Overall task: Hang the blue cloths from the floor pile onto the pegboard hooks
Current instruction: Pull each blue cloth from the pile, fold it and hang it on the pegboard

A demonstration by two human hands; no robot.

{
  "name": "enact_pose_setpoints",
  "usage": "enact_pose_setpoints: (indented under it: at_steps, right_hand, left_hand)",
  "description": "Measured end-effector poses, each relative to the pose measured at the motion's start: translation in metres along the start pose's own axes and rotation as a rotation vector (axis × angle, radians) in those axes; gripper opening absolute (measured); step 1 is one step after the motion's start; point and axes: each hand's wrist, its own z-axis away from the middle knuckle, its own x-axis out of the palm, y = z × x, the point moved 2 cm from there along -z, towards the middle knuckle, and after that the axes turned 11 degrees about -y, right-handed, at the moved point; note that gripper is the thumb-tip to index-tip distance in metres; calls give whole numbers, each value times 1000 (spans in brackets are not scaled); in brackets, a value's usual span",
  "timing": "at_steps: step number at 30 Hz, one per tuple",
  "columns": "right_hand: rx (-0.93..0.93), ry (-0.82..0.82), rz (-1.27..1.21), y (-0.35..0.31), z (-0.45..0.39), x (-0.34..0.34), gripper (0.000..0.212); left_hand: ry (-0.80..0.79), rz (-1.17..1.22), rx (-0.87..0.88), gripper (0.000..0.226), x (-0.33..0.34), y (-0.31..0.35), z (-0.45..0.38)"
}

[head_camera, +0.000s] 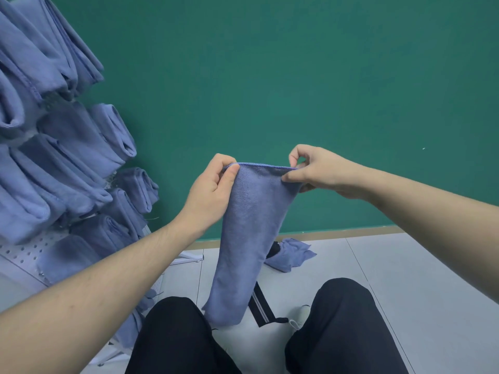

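A blue cloth (pixel 247 230) hangs folded lengthwise in front of me, stretched along its top edge between both hands. My left hand (pixel 213 190) pinches the top left corner with thumb and fingers. My right hand (pixel 318 171) pinches the top right corner. The cloth's lower end reaches down to my knees. A small pile of blue cloths (pixel 290 255) lies on the floor by the wall, partly hidden behind the held cloth. The white pegboard (pixel 24 251) stands at the left, and several folded blue cloths (pixel 67 157) hang on its hooks.
A green wall (pixel 297 76) fills the background above a pale tiled floor (pixel 405 279). My dark-trousered knees (pixel 343 314) are at the bottom. A dark strap with white stripes (pixel 260 306) lies between them. The pegboard's white foot (pixel 189 256) rests on the floor.
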Motion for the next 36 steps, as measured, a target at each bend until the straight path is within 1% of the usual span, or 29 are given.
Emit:
enact_pose_setpoints:
  at_steps: [2, 3, 5, 7, 9, 12, 14, 16, 17, 18, 19, 20, 21, 22, 23, 24, 26, 29, 30, 31, 32, 33, 34, 35, 36]
  right_hand:
    - [26, -69, -173, 12, -2, 2, 29]
    - [65, -117, -224, 16, -2, 3, 28]
    - [142, -231, -270, 24, -1, 5, 19]
    - [171, -268, -359, 30, -2, 4, 17]
    - [134, -239, -408, 33, -3, 4, 16]
    - [39, -174, -324, 32, -1, 10, 15]
    - [-3, -122, -287, 27, 2, 17, 11]
    - [-46, -36, -251, 21, 3, 23, 14]
    - [-63, 11, -252, 17, 3, 27, 14]
    - [-81, 44, -268, 15, 1, 30, 15]
    - [-99, 56, -284, 12, -1, 33, 17]
    - [-114, 56, -303, 11, -4, 37, 20]
    - [-120, 53, -323, 10, -6, 41, 23]
    - [-122, 55, -348, 9, -8, 44, 27]
    - [-123, 54, -379, 9, -10, 46, 30]
    - [-119, 51, -413, 10, -12, 47, 33]
    - [-82, 63, -449, 15, -15, 46, 34]
    - [-6, 121, -495, 23, -15, 44, 32]
    - [23, 130, -541, 26, -13, 45, 29]
    - [60, 116, -601, 30, -11, 47, 31]
    - [105, 62, -651, 36, -10, 50, 45]
    - [149, -27, -678, 42, -7, 56, 59]
    - [187, -108, -670, 49, -4, 62, 66]
    - [217, -169, -641, 55, -1, 68, 64]
    - [224, -208, -590, 61, 2, 73, 54]
  left_hand:
    - [-18, 52, 0, 13, 0, -1, 1]
    - [-29, 63, -2, 13, 0, -1, 2]
    - [-43, 82, -14, 15, -2, -3, 3]
    - [-29, 85, -50, 22, -4, -7, 5]
    - [-15, 92, -96, 25, -6, -12, 6]
    - [-32, 138, -188, 23, -3, -17, 9]
    - [-14, 175, -291, 24, -2, -21, 8]
    - [68, 301, -414, 23, 0, -22, 6]
    - [103, 425, -471, 23, 2, -21, 6]
    - [103, 577, -523, 24, 5, -20, 6]
    - [54, 741, -579, 28, 10, -18, 6]
    - [-47, 890, -613, 38, 15, -16, 8]
    - [-161, 997, -604, 49, 20, -15, 13]
    - [-247, 1034, -569, 55, 24, -16, 18]
    - [-305, 1056, -539, 55, 28, -18, 24]
    - [-325, 1042, -537, 52, 33, -23, 31]
    - [-294, 1000, -571, 43, 42, -30, 44]
    - [-189, 963, -592, 34, 49, -33, 49]
    - [-152, 954, -588, 33, 50, -31, 47]
    - [-115, 948, -586, 32, 50, -29, 45]
    - [-78, 943, -587, 31, 50, -27, 42]
    - [-47, 934, -589, 29, 49, -26, 39]
    - [-24, 928, -596, 28, 48, -25, 37]
    - [-5, 925, -607, 26, 46, -25, 34]
    - [10, 923, -613, 24, 44, -27, 31]
